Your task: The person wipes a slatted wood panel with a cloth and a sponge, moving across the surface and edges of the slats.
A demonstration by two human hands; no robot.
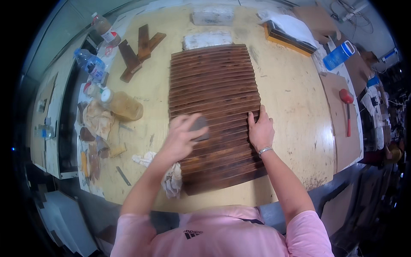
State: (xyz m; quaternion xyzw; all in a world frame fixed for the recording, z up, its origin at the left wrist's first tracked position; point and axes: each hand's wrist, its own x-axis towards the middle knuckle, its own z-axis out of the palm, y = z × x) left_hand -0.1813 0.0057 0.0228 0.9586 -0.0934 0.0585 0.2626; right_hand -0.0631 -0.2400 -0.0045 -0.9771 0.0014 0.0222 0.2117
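A dark brown wooden panel with a ridged, slatted face lies lengthwise before me on the pale table. Over its left part my left hand grips a small grey sanding pad, slightly smeared by motion. The pad seems to be against the ridges; its underside is hidden. My right hand rests along the panel's right edge with thumb and fingers stretched apart, and a bracelet circles that wrist. A crumpled white cloth lies by the panel's near left corner, under my left forearm.
The pale tabletop surrounds the panel. White-smeared blocks stand beyond its far end. Dark wood pieces, a bottle of amber liquid, water bottles and rags are at left. A red mallet and blue bottle are right.
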